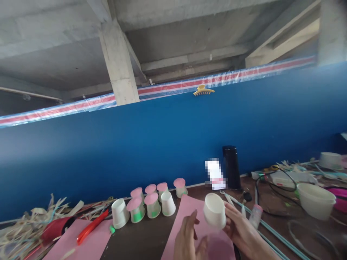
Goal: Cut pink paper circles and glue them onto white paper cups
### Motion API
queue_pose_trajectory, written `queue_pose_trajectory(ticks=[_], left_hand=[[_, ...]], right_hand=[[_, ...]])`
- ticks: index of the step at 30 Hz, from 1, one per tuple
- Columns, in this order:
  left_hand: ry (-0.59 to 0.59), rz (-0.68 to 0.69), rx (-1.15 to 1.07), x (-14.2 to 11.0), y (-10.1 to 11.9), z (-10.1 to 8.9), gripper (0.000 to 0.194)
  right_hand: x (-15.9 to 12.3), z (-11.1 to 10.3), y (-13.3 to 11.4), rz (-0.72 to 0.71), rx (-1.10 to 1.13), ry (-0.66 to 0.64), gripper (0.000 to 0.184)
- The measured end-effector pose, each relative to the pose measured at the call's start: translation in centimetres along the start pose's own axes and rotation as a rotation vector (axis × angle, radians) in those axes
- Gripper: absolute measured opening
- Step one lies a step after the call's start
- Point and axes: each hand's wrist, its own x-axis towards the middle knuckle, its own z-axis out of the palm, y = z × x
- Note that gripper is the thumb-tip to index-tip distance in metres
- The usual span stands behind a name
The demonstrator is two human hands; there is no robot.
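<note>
Blue board (162, 144) stands behind the far edge of the brown desk (138, 240), under a concrete ceiling (179, 39). Toward the near edge, right of the desk's middle, a white cup (214, 213) is held up, tilted, over a pink sheet (189, 204); whether its mouth or base faces up is unclear.

The right hand (241, 224) comes from the near right, palm turned inward, its fingers closed on the cup's right side. The left hand (185, 238) rises from the near edge with fingers spread and slightly bent, just beside the cup's left side and not seen to touch it.

The step in hand looks like holding and steadying the cup. Shifting it calls for a light grip, as the thin wall would probably dent, and for the left fingers to stay clear of its rim.

Along the far edge, left of the middle, stand six cups with pink tops (151, 198) and two plain cups (120, 213). A red tool (92, 227) lies on another pink sheet at the left. A black flask (231, 168) stands upright by the board, and a white bowl (316, 204) sits toward the right edge.
</note>
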Motion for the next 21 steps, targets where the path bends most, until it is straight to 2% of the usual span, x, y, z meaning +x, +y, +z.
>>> queue_pose_trajectory(ticks=[3,5,8,10,13,15,17,21], left_hand=[[-0.034,-0.061,-0.114,-0.7,-0.8,0.9,0.080],[-0.062,-0.087,-0.199,-0.5,-0.6,0.8,0.085],[-0.053,-0.097,-0.264,0.4,0.4,-0.2,0.073],[-0.057,-0.091,-0.267,0.8,1.2,-1.1,0.064],[-0.112,-0.091,-0.229,0.9,2.2,-2.1,0.071],[-0.126,-0.107,-0.203,0.7,2.7,-2.2,0.075],[-0.087,-0.112,-0.165,0.4,2.9,-2.1,0.072],[-0.033,-0.208,-0.177,0.0,3.0,-1.8,0.056]], right_hand=[[-0.5,1.1,0.2,0.049,-0.087,-0.028,0.025],[-0.9,2.0,0.3,0.100,-0.150,-0.075,0.025],[-1.3,2.7,0.4,0.124,-0.231,-0.114,0.024],[-1.4,2.8,0.4,0.089,-0.305,-0.123,0.024],[-1.5,2.7,0.4,-0.003,-0.486,-0.135,0.028],[-1.5,2.8,0.3,-0.029,-0.573,-0.124,0.033],[-1.5,3.0,0.3,-0.050,-0.677,-0.112,0.038],[-1.5,3.1,-0.7,-0.095,-0.956,-0.081,0.037]])
